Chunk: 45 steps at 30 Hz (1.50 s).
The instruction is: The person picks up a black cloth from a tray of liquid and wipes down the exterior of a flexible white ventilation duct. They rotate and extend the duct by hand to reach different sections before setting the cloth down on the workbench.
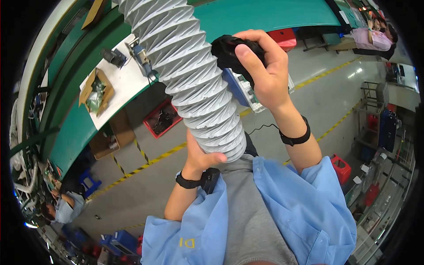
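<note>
A wide grey pleated flexible duct hose (pixel 185 66) comes down from the top of the view, and its lower end is close in front of my chest. My left hand (pixel 198 152) grips that lower end from the left. Its thumb lies across the front, while the other fingers are hidden behind the hose. To the right of the hose, my right hand (pixel 270 73) is raised and closed around a crumpled black bundle (pixel 232 51) that looks like soft cloth. Thumb and forefinger press on it, and the bundle is against or very near the hose's side.
At the left, a white-topped bench (pixel 121 99) carries an opened cardboard box (pixel 98 90) and small devices. A red crate (pixel 162 117) stands on the floor below. A blue-and-white bin (pixel 247 90) is behind my right hand. Co-workers sit far left and far right; a red stool (pixel 341 168) stands at right.
</note>
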{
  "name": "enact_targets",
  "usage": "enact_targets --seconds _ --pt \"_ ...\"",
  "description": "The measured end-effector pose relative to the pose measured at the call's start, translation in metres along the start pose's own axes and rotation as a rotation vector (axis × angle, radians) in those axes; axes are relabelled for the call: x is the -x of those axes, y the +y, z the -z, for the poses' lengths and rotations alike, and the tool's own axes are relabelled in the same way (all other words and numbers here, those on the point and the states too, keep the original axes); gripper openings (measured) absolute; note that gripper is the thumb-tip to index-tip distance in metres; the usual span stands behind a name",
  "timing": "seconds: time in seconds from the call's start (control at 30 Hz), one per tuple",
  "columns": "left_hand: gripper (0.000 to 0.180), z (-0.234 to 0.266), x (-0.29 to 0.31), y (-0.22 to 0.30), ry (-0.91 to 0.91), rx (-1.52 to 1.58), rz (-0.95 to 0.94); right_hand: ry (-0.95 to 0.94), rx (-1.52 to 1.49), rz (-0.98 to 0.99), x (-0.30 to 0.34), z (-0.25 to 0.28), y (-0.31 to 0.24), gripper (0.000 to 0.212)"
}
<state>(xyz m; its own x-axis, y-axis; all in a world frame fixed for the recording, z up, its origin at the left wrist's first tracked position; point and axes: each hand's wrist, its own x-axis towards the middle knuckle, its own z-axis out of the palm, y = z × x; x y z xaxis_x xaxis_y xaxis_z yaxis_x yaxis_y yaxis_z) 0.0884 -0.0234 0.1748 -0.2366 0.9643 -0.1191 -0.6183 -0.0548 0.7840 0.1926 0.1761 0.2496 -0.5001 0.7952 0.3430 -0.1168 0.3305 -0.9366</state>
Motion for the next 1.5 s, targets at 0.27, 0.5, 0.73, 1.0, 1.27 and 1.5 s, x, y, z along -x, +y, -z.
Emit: enact_targets --seconds 0.27,0.5,0.73,1.0,1.27,1.5 --pt "0.127 -0.012 0.096 -0.057 -0.038 0.001 0.057 -0.047 -0.044 0.082 0.091 0.016 -0.032 0.023" --pt "0.124 -0.052 0.179 -0.1 0.07 -0.047 0.004 0.038 -0.007 0.073 0.182 0.037 -0.064 0.022" --pt "0.109 -0.096 0.24 -0.099 0.225 -0.23 -0.08 -0.096 0.689 1.385 0.131 0.02 -0.157 0.02" --pt "0.096 -0.102 0.296 -0.094 0.3 -0.345 -0.093 -0.595 0.294 0.851 0.226 0.004 -0.117 0.031" --pt "0.095 -0.084 0.337 -0.101 0.16 -0.699 -0.087 -0.805 0.241 0.848 0.317 -0.006 -0.128 0.023" --pt "0.097 -0.09 0.38 -0.104 0.179 -0.502 0.02 -0.779 0.791 0.991 0.207 0.005 -0.106 0.02"
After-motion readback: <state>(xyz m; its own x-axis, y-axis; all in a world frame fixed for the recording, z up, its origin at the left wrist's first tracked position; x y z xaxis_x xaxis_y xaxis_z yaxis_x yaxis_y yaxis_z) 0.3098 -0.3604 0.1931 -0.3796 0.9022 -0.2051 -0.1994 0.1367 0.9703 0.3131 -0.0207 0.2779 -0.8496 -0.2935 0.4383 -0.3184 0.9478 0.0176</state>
